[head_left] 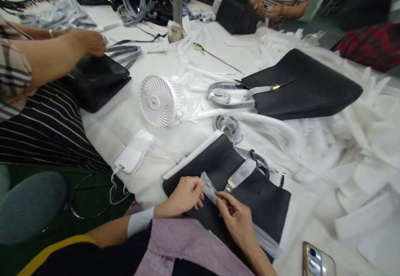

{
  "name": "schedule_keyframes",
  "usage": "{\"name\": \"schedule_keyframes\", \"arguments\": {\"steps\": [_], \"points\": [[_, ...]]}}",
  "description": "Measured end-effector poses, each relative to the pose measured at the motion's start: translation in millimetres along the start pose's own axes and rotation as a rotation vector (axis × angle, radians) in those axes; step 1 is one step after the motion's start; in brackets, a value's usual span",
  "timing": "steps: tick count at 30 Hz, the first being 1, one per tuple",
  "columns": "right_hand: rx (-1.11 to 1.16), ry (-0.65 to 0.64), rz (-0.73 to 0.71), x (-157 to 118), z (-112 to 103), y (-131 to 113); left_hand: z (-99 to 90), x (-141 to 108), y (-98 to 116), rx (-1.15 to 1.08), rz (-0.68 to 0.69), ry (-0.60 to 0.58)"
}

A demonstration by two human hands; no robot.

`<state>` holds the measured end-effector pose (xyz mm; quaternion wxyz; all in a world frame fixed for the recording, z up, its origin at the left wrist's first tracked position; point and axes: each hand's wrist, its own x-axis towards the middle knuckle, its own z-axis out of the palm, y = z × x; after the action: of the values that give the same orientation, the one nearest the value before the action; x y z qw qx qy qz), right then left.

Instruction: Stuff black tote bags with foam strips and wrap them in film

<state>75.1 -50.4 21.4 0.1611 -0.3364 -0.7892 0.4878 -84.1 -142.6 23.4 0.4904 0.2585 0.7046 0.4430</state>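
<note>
In front of me a black handbag (218,157) lies on the white-covered table, with a gold-coloured clasp (229,185) and a strap wrapped in whitish film (242,174). Above the bag, a strip of clear plastic film (208,187) stretches between my two hands. My left hand (184,193) pinches its upper left end between thumb and fingers. At the lower right end, my right hand (234,213) grips the same strip with its fingertips. More translucent film (265,239) covers the bag's lower right edge.
A white fan (158,101), a white power bank (133,151) with a cable and a phone (318,259) lie around me. Another black bag (303,86) rests beyond, near heaped white wrapping (353,146). Co-workers handle bags at left (98,80) and far side (237,15).
</note>
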Motion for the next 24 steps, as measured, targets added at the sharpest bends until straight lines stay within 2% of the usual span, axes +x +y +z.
{"name": "schedule_keyframes", "arguments": {"steps": [2,4,10,15,17,20,22,24], "points": [[0.012,0.004,0.014,1.5,0.1,1.7,-1.6,-0.1,-0.7,0.005,-0.005,0.011],[-0.036,0.036,-0.044,3.4,1.5,2.9,-3.1,-0.6,0.0,0.009,-0.005,0.009],[-0.316,0.097,-0.445,14.3,15.9,6.2,-6.1,0.2,2.7,0.01,0.016,-0.01],[-0.597,0.166,-0.501,17.8,26.7,8.7,-13.7,-4.7,9.7,0.032,0.038,0.003],[-0.646,0.187,-0.517,18.1,27.6,7.7,-27.4,-9.8,14.8,0.138,0.126,0.095],[-0.694,0.204,-0.539,19.4,27.6,6.0,-58.8,-16.7,16.9,0.296,0.257,0.411],[-0.71,0.229,-0.563,20.5,28.1,6.2,-79.8,-18.5,11.6,0.14,0.225,0.582],[-0.714,0.263,-0.588,21.3,28.8,7.2,-94.8,-17.4,2.7,-0.128,0.149,0.63]]}}
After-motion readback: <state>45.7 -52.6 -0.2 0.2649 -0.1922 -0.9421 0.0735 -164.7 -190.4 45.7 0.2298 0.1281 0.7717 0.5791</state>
